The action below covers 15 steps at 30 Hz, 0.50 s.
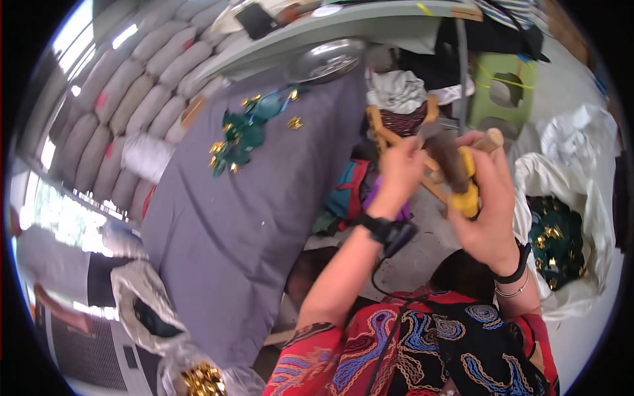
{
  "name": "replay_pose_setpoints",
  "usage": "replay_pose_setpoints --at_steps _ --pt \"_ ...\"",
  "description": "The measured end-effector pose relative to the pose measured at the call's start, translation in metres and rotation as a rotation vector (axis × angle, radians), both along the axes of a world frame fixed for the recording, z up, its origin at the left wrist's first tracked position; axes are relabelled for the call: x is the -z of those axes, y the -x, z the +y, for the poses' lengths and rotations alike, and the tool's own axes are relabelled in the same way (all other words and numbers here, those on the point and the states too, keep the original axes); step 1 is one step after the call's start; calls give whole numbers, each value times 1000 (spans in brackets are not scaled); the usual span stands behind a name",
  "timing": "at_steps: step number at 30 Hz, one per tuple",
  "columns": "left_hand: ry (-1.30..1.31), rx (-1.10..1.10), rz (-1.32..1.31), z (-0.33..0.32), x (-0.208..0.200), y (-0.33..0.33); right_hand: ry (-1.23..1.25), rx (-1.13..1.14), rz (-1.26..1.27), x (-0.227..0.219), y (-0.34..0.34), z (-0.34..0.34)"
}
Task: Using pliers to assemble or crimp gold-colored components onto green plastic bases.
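Both my hands are raised to the right of the cloth-covered table. My right hand [487, 198] is closed around a yellow-and-brown object [465, 198], blurred by motion, so its kind cannot be told. A pale wooden rod end [492, 138] shows by its fingers; whether it is held is unclear. Just left of this, my left hand [399, 168] has its fingers pinched together at the brown part, and what lies between them is too blurred to make out. On the grey cloth [231, 224] lie dark green round pieces [247, 135] with small shiny gold pieces [294, 123] about them.
A shiny metal bowl [327, 61] stands at the cloth's far end. White sack [594, 158] at right holds green and gold pieces [551, 241]. A bag of gold pieces [203, 381] sits at lower left. Beyond are a wooden chair frame [376, 125] and green plastic stool [485, 72].
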<state>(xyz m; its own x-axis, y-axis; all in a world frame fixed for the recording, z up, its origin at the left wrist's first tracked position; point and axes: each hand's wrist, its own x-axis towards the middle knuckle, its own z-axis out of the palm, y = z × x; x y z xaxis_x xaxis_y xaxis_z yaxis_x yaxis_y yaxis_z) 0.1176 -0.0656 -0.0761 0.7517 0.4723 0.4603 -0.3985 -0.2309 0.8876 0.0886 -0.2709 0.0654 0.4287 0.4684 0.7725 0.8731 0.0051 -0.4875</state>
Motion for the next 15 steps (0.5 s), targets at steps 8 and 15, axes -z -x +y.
replay_pose_setpoints --at_steps 8,15 --pt "-864 -1176 719 185 -159 154 -84 -118 160 38 -20 46" --pt "-1383 -958 1072 287 -125 209 -76 -253 177 47 -13 54"
